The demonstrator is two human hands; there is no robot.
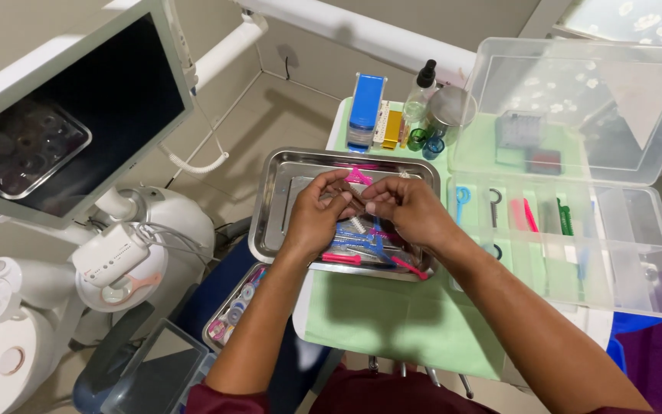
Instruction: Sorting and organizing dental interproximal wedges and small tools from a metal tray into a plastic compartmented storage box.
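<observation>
Over the steel instrument tray (270, 207) at the middle of the bench (392, 322), both hands meet fingertip to fingertip. Left hand (317, 215) and right hand (411, 211) are closed in a pinch on a small pink plastic piece (358, 177), which stands up just above the fingertips, its long axis tilted slightly toward the bench's far edge; both hands are equally near. A slim whitish part seems to pass between the fingers below it, though its form cannot be told. Beneath the hands, inside the tray, lie loose blue and pink plastic pieces (362, 249). Right of the tray, an open clear plastic organiser box (637, 253) holds further small tools. At the bench's far edge stand a blue box (367, 107), a spray bottle (421, 92) and a metal cup (451, 111).
</observation>
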